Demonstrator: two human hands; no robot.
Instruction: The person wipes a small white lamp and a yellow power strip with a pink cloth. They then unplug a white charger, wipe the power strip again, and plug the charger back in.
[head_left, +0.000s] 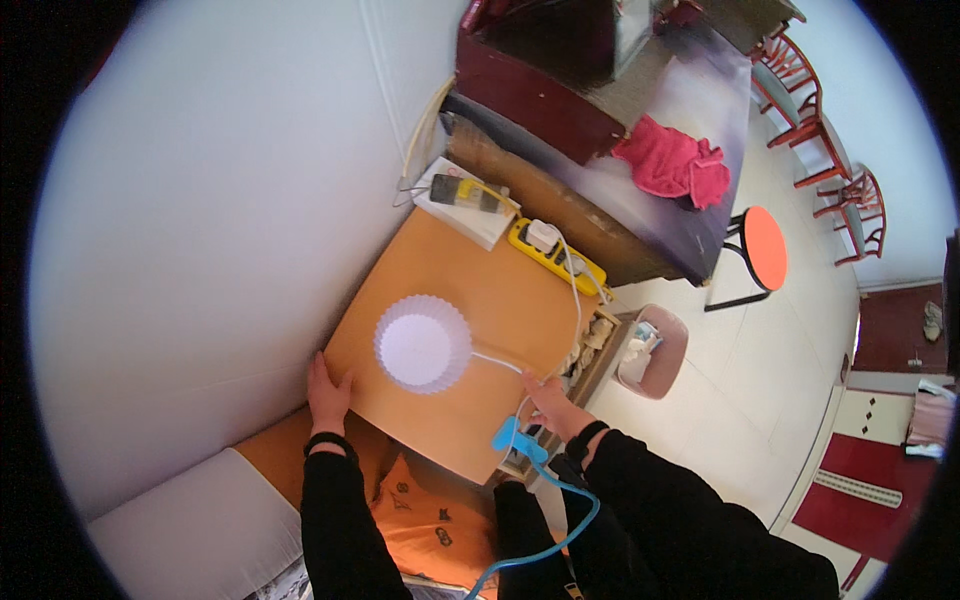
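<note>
A white fluted lamp shade (424, 343) sits on the orange-brown top of a small cabinet (517, 274). A white cord (496, 361) runs from it to my right hand (553, 405). That hand is at the cabinet's right edge, thumb on the top and other fingers partly hidden below; whether it grips the cord or the edge is unclear. My left hand (328, 394) rests at the opposite corner near the wall, thumb and fingers apart. Close under my right hand, a blue clip (519, 441) with a bent blue arm (581, 532) sits at the cabinet's edge.
A yellow power strip (556, 257) with plugged-in chargers lies along the far edge, beside a white box (461, 217). An open drawer (592, 345) holds small items. A pink bin (664, 356), a round orange stool (763, 247) and an orange cushion (435, 525) stand around.
</note>
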